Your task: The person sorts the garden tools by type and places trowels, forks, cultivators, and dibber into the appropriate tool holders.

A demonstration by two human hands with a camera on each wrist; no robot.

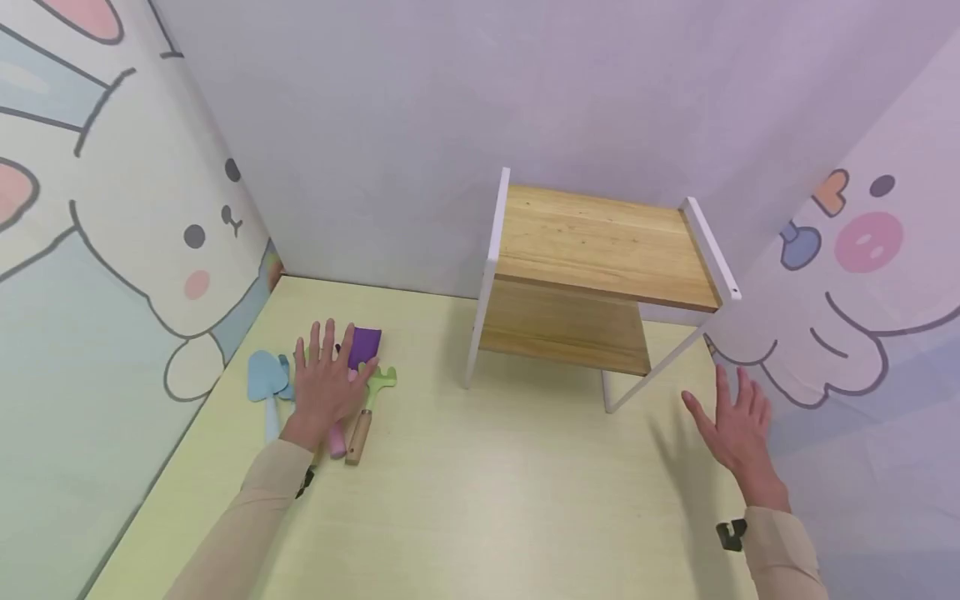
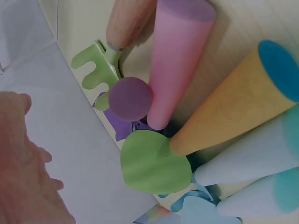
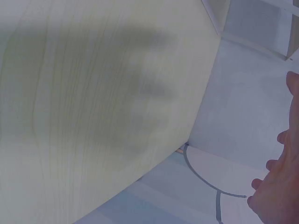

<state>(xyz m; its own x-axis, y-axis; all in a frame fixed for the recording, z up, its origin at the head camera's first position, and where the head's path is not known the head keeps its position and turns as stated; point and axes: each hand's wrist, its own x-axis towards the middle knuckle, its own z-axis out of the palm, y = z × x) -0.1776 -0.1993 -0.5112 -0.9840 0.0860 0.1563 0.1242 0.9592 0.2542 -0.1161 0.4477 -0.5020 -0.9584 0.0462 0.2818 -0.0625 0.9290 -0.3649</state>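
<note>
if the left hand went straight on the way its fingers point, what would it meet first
Probably the plain back wall. The left hand points toward it and appears raised above the tools, though its exact height is hard to judge.

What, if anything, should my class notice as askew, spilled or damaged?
Nothing plainly stands out. The two-tier shelf stands upright; the colourful garden tools lie bunched together on the table, with no spill or breakage visible.
</note>
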